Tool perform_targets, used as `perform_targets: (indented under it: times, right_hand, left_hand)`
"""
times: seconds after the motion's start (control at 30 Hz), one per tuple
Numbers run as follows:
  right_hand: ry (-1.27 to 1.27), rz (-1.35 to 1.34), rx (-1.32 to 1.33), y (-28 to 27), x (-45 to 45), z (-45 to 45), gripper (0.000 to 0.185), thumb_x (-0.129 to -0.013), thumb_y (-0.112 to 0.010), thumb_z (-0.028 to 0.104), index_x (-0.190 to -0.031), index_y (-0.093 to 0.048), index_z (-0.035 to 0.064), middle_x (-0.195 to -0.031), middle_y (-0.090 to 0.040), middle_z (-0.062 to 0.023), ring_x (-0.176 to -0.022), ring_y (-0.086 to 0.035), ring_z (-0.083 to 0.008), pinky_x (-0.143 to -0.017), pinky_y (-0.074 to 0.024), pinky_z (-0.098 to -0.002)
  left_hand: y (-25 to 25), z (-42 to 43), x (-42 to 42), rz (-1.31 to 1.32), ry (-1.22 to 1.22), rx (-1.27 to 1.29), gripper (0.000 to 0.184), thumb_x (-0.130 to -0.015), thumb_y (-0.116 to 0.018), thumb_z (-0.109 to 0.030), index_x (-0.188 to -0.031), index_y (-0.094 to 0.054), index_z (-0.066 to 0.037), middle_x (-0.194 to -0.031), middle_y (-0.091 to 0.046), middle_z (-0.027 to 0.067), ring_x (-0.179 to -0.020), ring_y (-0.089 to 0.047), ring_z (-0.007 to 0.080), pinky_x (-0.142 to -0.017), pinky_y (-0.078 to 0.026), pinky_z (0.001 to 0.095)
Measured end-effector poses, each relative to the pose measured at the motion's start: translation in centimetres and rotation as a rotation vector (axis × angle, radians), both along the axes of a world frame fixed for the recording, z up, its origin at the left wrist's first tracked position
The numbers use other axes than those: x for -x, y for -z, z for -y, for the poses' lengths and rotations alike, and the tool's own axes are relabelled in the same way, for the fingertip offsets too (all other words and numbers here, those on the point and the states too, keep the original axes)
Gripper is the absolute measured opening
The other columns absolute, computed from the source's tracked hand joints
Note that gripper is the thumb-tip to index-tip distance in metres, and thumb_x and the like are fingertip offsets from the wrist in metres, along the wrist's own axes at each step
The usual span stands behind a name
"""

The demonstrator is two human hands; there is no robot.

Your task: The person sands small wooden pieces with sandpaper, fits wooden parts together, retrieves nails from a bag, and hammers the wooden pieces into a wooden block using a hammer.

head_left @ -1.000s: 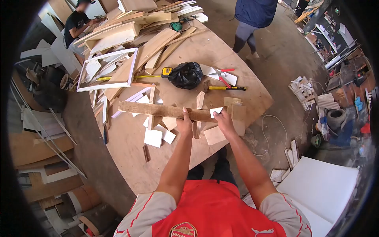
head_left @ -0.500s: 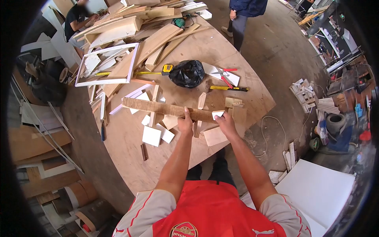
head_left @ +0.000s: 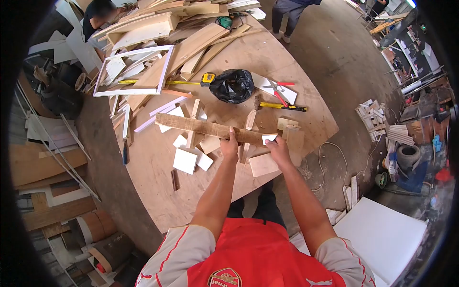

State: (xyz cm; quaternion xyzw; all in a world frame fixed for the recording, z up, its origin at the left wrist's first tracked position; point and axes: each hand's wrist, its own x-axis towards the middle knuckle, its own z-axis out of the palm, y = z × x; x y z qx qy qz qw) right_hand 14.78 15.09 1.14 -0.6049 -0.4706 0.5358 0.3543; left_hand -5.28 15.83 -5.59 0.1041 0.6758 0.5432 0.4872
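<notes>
On my feed, the left hand (head_left: 230,144) is closed on a rough wooden plank (head_left: 191,125), thumb on top; the right hand (head_left: 279,149) pinches a small white piece (head_left: 269,137) at the plank's near-right end. Its underside fingers I cannot tell. With the plank's long end reaching left, I'd brace firmly with the left and press the piece evenly, thumb flat.

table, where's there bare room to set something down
The table has two bare patches: near left, between the small brown strip, left forearm and near edge; far right, between the green tool, black bag, pliers and far edge. Crowded: far left, with the wood pile and white frame, and around the brown board, among offcuts.
</notes>
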Motion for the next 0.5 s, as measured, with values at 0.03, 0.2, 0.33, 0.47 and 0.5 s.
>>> perform_targets:
  times: [0.03, 0.2, 0.33, 0.47, 0.5]
  right_hand:
    - [0.006, -0.007, 0.004, 0.3, 0.0, 0.0, 0.023, -0.101, -0.07, 0.015, -0.12, -0.071, 0.0006, -0.11, -0.076, -0.0063, -0.101, -0.069, -0.0136, -0.091, -0.0526, -0.0311]
    - [-0.024, 0.075, 0.005, 2.0, -1.0, -0.6, 0.025, -0.102, -0.07, 0.015, -0.122, -0.071, 0.0, -0.109, -0.075, -0.0056, -0.099, -0.068, -0.0127, -0.09, -0.0521, -0.0309]
    - [-0.007, -0.041, -0.019, 1.8, -1.2, -0.8, 0.026, -0.102, -0.07, 0.014, -0.123, -0.07, -0.0011, -0.11, -0.074, -0.0049, -0.1, -0.066, -0.012, -0.09, -0.0514, -0.0306]
    - [0.012, -0.071, 0.018, 1.0, -1.1, -0.8, 0.025, -0.103, -0.069, 0.013, -0.122, -0.07, -0.0019, -0.11, -0.074, -0.0046, -0.1, -0.066, -0.0117, -0.09, -0.0511, -0.0302]
    - [0.014, -0.072, 0.022, 1.0, -1.1, -0.8, 0.025, -0.103, -0.069, 0.013, -0.122, -0.07, -0.0019, -0.11, -0.074, -0.0046, -0.1, -0.066, -0.0116, -0.09, -0.0512, -0.0302]
  left_hand:
    - [-0.4, 0.0, -0.2, 0.008, -0.002, 0.007, 0.068, -0.102, -0.071, -0.048, -0.138, -0.056, 0.008, -0.126, -0.067, 0.0193, -0.1, -0.075, 0.029, -0.079, -0.067, 0.0405]
    - [1.8, -0.3, -0.5, 0.038, 0.003, -0.034, 0.071, -0.102, -0.071, -0.048, -0.141, -0.054, 0.009, -0.13, -0.065, 0.019, -0.105, -0.074, 0.0305, -0.079, -0.067, 0.0414]
    - [1.4, -0.5, -1.0, 0.015, 0.006, 0.02, 0.07, -0.102, -0.071, -0.049, -0.14, -0.056, 0.008, -0.13, -0.066, 0.0179, -0.106, -0.073, 0.0291, -0.082, -0.065, 0.0404]
    - [1.4, -0.2, -1.5, -0.1, -0.038, 0.042, 0.065, -0.101, -0.073, -0.049, -0.134, -0.062, 0.005, -0.126, -0.069, 0.0168, -0.106, -0.071, 0.0249, -0.084, -0.063, 0.0399]
    - [0.8, -0.2, -1.5, -0.05, -0.031, 0.059, 0.065, -0.101, -0.073, -0.05, -0.134, -0.062, 0.005, -0.126, -0.069, 0.0161, -0.107, -0.071, 0.0247, -0.085, -0.063, 0.0402]
